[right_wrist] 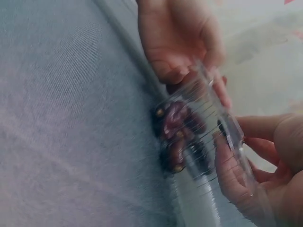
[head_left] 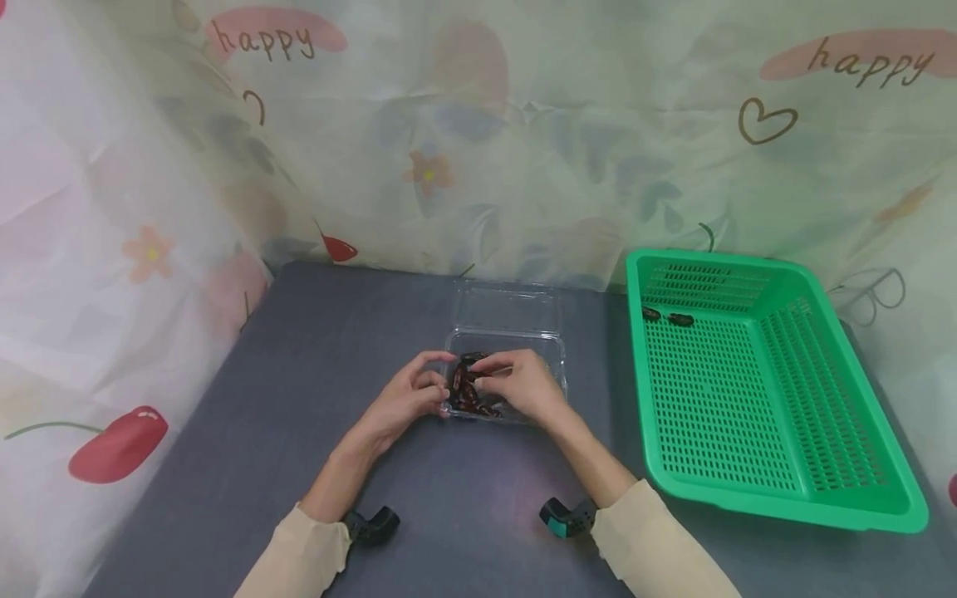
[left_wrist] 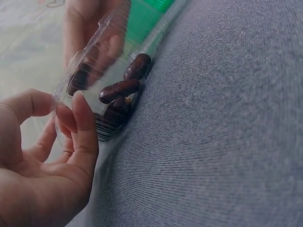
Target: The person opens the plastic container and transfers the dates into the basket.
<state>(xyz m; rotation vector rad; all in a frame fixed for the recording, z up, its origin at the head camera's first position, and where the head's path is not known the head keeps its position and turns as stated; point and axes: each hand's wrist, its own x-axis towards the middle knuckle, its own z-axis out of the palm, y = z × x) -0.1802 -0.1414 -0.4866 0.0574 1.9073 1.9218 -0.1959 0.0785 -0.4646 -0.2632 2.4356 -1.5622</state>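
Patterned cloth [head_left: 531,208] is hung beyond the grey bench [head_left: 299,349], where dark oblong fruits [head_left: 463,390] are contained in a clear box [head_left: 508,335]. Its left wall is gripped by the left hand [head_left: 411,390]; one fruit [left_wrist: 79,78] is pinched by the right hand [head_left: 525,384]. Two more fruits [head_left: 681,319] are held far left in the right-side green basket [head_left: 781,515].

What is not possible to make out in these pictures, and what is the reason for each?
- Exact number of dates in the clear box: head view; they overlap, and the right hand covers part of the box.
- Skin detail of these dates: right wrist view; blur.
- Left end of the leftmost date in the green basket: head view; basket wall.
- Rest of the right sleeve: head view; bottom edge.
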